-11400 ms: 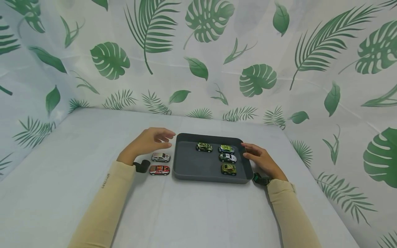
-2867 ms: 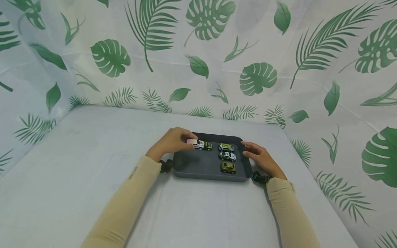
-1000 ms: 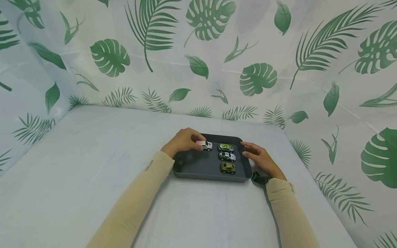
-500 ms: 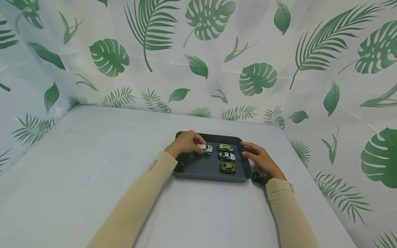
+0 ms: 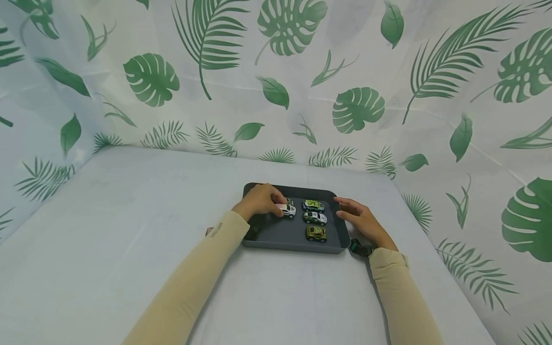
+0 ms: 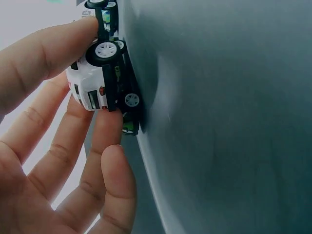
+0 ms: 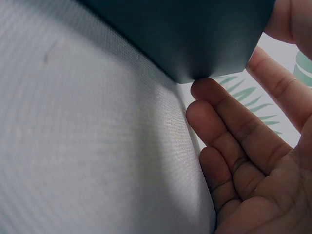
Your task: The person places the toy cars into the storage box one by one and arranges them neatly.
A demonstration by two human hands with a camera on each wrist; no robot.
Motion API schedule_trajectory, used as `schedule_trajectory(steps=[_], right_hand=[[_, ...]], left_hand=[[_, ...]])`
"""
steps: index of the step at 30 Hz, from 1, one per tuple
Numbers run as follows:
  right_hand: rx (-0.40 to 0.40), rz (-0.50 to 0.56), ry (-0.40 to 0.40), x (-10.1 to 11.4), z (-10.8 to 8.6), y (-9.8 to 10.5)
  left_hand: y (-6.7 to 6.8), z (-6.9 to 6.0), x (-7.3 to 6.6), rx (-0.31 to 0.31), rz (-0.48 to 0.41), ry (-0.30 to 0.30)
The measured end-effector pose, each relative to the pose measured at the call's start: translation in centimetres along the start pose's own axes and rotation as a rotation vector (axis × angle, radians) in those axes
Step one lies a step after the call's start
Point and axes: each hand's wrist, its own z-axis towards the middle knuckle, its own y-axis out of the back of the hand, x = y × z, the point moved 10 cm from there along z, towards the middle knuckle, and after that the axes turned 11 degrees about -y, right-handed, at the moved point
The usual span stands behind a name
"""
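Observation:
My left hand (image 5: 260,199) is over the left half of the dark grey tray (image 5: 280,247), pinching a white toy car (image 5: 288,210) between thumb and fingers. The left wrist view shows the white toy car (image 6: 90,83) tilted, its wheels facing the tray. Just behind it, a green camouflage toy car (image 5: 290,201) is mostly hidden. Along the tray's right side stand a yellow-green toy car (image 5: 313,206), a white-and-green one (image 5: 315,218) and an olive camouflage one (image 5: 316,234). My right hand (image 5: 360,215) touches the tray's right end with relaxed fingers.
A small part of a reddish toy car (image 5: 209,231) shows left of the tray, mostly covered by the left sleeve (image 5: 224,235). A white cloth (image 5: 129,215) covers the table, and a leaf-print curtain (image 5: 276,91) hangs behind and at both sides.
The white car went from the table left of the tray into the tray area in my left hand. Over the last second it moved slightly toward me, uncovering the green car. My right hand stays put.

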Motion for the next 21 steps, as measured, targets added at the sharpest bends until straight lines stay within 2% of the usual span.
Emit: schedule_trajectory(steps=[14, 21], right_hand=[[-0.002, -0.005, 0.0, -0.1, 0.07, -0.02], [-0.001, -0.007, 0.005, -0.17, 0.06, 0.0]], left_hand=[[-0.59, -0.14, 0.53, 0.014, 0.05, 0.04], [-0.62, -0.1, 0.41, 0.015, 0.055, 0.038]])
